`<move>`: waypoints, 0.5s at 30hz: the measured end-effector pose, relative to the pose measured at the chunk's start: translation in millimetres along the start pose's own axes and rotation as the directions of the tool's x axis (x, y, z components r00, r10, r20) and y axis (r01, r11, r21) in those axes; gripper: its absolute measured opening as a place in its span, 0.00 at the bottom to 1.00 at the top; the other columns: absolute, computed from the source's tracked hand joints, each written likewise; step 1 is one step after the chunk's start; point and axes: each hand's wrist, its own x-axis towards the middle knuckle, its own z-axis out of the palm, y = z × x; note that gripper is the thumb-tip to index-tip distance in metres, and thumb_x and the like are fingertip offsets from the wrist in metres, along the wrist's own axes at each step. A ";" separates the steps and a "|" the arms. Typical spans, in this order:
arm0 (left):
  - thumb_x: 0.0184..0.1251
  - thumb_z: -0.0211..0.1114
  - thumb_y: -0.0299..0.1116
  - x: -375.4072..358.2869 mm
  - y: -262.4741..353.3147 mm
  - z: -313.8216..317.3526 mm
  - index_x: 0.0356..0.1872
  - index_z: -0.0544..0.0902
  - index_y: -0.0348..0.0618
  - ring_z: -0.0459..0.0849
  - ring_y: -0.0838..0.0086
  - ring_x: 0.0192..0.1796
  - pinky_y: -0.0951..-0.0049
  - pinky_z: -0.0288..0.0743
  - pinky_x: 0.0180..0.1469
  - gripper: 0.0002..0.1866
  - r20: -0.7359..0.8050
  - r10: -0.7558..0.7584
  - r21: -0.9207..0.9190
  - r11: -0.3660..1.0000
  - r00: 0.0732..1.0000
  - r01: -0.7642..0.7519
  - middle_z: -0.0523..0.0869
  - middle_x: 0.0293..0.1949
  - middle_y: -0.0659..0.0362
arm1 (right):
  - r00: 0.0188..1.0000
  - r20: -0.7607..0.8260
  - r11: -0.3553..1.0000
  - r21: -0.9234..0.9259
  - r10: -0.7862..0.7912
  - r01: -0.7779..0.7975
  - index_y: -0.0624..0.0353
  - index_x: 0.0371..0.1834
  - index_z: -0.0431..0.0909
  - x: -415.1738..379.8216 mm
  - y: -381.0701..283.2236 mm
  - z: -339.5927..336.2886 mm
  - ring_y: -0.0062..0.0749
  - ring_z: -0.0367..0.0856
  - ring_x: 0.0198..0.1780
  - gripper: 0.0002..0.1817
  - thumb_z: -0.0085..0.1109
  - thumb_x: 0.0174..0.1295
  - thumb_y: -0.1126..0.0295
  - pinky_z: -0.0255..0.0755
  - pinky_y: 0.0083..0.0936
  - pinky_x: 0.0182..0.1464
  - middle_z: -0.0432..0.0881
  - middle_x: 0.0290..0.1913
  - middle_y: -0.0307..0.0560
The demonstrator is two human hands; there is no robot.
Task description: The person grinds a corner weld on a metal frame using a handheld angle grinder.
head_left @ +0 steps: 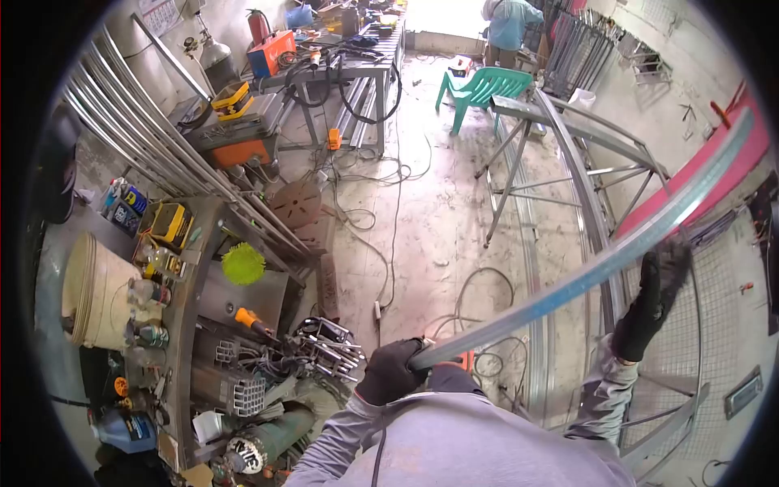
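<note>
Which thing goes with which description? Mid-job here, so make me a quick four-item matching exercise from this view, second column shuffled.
1. metal bar
2. plastic chair
3. fire extinguisher
4. bucket

A. red
B. cream-coloured, at the far left of the view
C. near end held in the left grip
D. green

Pairs: 1-C, 2-D, 3-A, 4-B
</note>
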 end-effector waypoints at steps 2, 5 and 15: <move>0.61 0.70 0.35 25.6 -14.0 -12.1 0.44 0.87 0.43 0.88 0.47 0.35 0.55 0.81 0.36 0.12 -0.026 -0.013 0.006 1.000 1.000 0.013 0.87 0.32 0.45 | 0.871 0.378 0.758 0.453 0.315 -0.470 0.60 0.81 0.60 -1.9 11.7 36.5 0.51 0.76 0.72 0.32 0.50 0.82 0.55 0.70 0.45 0.75 0.73 0.72 0.62; 0.63 0.69 0.35 53.0 -39.4 -23.3 0.43 0.87 0.43 0.88 0.46 0.34 0.54 0.80 0.35 0.10 -0.079 -0.022 0.063 0.998 0.997 0.027 0.86 0.31 0.45 | 0.624 0.613 0.466 0.423 0.485 -0.777 0.59 0.76 0.63 -34.7 10.5 123.8 0.49 0.84 0.63 0.26 0.48 0.83 0.57 0.80 0.45 0.66 0.78 0.67 0.61; 0.61 0.68 0.38 116.6 -118.0 -64.7 0.41 0.87 0.46 0.89 0.46 0.36 0.51 0.81 0.38 0.11 -0.164 -0.476 0.233 0.832 0.864 0.503 0.88 0.31 0.45 | 0.274 0.784 0.180 0.209 0.557 -0.961 0.54 0.61 0.73 -52.4 139.4 310.2 0.47 0.86 0.59 0.16 0.61 0.75 0.64 0.83 0.44 0.61 0.82 0.58 0.53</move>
